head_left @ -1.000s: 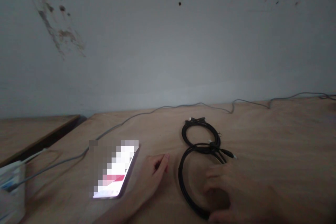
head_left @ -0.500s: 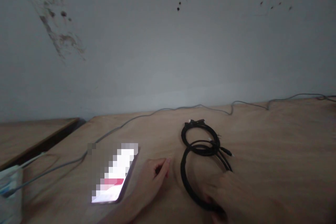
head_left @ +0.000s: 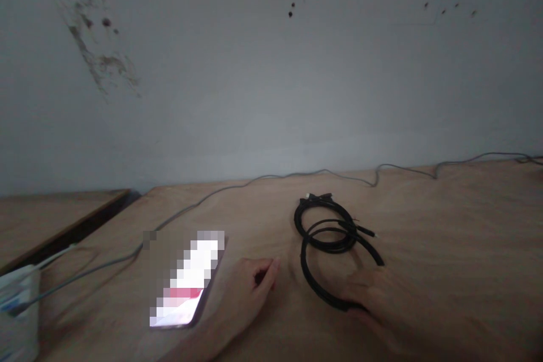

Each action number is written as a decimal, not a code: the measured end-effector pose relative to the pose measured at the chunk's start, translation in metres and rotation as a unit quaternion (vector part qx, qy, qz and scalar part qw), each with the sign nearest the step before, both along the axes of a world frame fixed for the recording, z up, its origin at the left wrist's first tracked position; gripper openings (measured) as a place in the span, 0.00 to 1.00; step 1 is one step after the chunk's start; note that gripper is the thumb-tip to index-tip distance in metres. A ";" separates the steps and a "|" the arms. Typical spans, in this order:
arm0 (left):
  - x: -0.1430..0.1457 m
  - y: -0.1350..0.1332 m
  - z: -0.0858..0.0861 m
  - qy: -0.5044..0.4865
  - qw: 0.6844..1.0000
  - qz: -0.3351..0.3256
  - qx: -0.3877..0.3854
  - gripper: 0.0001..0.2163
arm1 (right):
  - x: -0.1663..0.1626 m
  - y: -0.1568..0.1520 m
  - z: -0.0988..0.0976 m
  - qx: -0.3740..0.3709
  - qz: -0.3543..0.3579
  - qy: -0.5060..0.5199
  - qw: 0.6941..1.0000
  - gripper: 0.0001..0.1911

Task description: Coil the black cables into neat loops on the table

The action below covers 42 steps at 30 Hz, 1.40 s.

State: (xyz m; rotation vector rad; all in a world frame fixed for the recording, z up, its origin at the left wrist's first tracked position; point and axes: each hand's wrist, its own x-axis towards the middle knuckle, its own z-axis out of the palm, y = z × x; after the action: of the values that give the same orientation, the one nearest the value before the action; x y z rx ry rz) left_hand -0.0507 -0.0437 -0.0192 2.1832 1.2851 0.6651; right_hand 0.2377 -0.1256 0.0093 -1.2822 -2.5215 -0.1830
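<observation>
Matt black rubbery cables [head_left: 326, 243] lie at one o'clock on the smooth, pale plywood of the table [head_left: 445, 226], with a phone [head_left: 182, 288] of glossy glass at eleven o'clock and a matt painted wall [head_left: 271, 96] at twelve.

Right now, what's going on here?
A person is at a wooden table, with their right hand resting on the lower loop of some coiled black cables. Their left hand lies on the table just left of the coils, not touching them, beside a phone with a lit screen. A thin grey cable runs along the far side of the table.
</observation>
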 end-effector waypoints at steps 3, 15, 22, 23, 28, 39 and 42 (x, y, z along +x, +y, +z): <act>0.001 -0.001 0.000 -0.011 1.000 -0.002 -0.008 0.25 | 0.007 -0.002 -0.011 0.058 0.015 -0.050 0.997 0.15; 0.000 -0.004 0.003 -0.001 1.000 -0.005 -0.014 0.25 | 0.025 0.044 -0.018 0.304 -0.021 -0.019 0.952 0.19; 0.001 -0.004 -0.001 0.005 1.000 -0.012 0.004 0.24 | 0.026 0.073 -0.067 0.198 -0.029 -0.017 0.980 0.17; 0.001 -0.004 0.000 0.007 1.000 -0.013 0.001 0.24 | 0.028 0.074 -0.072 0.191 -0.028 -0.021 0.981 0.16; 0.003 -0.005 0.001 0.001 1.000 -0.016 -0.004 0.24 | 0.031 0.075 -0.073 0.193 -0.047 -0.020 0.980 0.17; 0.001 -0.001 0.000 -0.015 1.000 -0.016 -0.018 0.25 | 0.040 0.073 -0.068 0.201 -0.061 0.056 0.976 0.16; -0.002 -0.001 0.005 -0.060 0.997 0.042 -0.016 0.25 | 0.048 0.063 -0.067 0.253 0.004 0.058 0.966 0.22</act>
State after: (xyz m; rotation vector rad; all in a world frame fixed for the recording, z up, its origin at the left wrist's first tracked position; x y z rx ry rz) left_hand -0.0531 -0.0452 -0.0138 2.0399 1.3203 0.7910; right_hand 0.2861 -0.0623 -0.0575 -1.0366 -2.1795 -0.6780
